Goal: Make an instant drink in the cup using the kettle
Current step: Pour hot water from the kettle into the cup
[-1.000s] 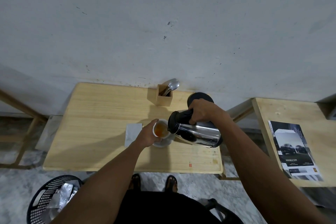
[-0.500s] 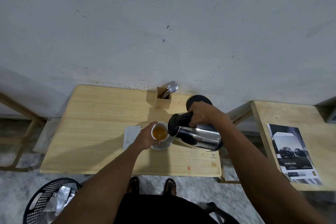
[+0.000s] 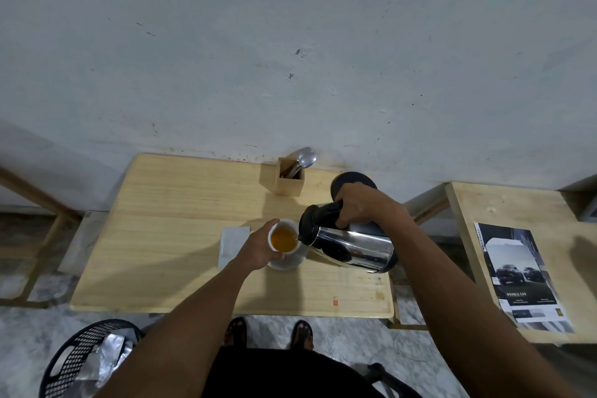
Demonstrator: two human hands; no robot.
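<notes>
A white cup [image 3: 283,238] filled with orange-brown liquid sits on a white saucer [image 3: 290,261] near the middle of the wooden table [image 3: 168,229]. My left hand [image 3: 256,249] wraps the cup's left side. My right hand [image 3: 361,203] grips the black handle of a steel kettle [image 3: 352,245], which is tipped almost flat with its black-rimmed spout touching the cup's right rim. The kettle's round black base [image 3: 347,179] lies behind my right hand, partly hidden.
A silvery sachet [image 3: 231,241] lies left of the cup. A wooden holder [image 3: 290,179] with a spoon [image 3: 305,159] stands by the wall. A second table [image 3: 517,223] with a brochure [image 3: 523,275] is on the right. A black basket [image 3: 80,362] sits on the floor, lower left.
The kettle stays tipped over the cup and the liquid level in the cup has risen. Both hands keep their grips; only the view has shifted slightly.
</notes>
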